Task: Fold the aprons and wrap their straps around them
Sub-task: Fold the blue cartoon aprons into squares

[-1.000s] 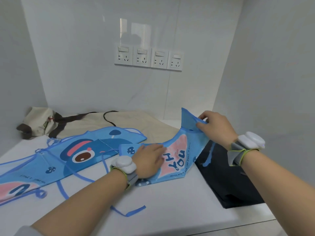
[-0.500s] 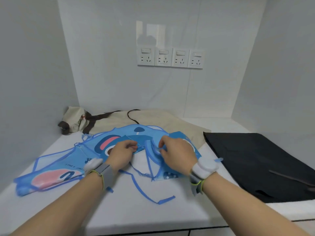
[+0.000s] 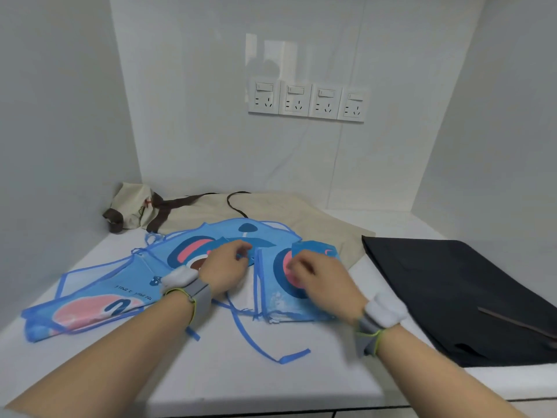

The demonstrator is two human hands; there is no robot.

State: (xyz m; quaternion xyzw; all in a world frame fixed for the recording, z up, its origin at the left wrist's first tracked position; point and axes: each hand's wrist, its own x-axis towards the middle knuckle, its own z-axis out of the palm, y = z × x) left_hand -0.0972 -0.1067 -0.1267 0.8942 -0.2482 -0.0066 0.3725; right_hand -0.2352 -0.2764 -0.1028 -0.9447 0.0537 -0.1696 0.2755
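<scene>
A blue cartoon apron [image 3: 99,294] lies spread across the white table [image 3: 259,378], its right side folded over into a flap [image 3: 313,251]. My left hand [image 3: 224,268] pinches the apron's fabric near the middle fold. My right hand [image 3: 322,279] presses on the folded flap, fingers curled on the cloth; it is blurred. A loose blue strap [image 3: 265,348] trails toward the table's front edge. A beige apron [image 3: 301,212] with dark brown straps [image 3: 162,209] lies behind. A black apron [image 3: 452,291] lies flat on the right.
Walls close in the table on the left, back and right. Several wall sockets [image 3: 306,99] sit on the back wall. A thin dark strap [image 3: 518,322] lies on the black apron. The table's front edge runs just below my forearms.
The apron's right end has been folded over leftward onto the middle. Both hands have come closer together at the fold, and the view has shifted right and nearer.
</scene>
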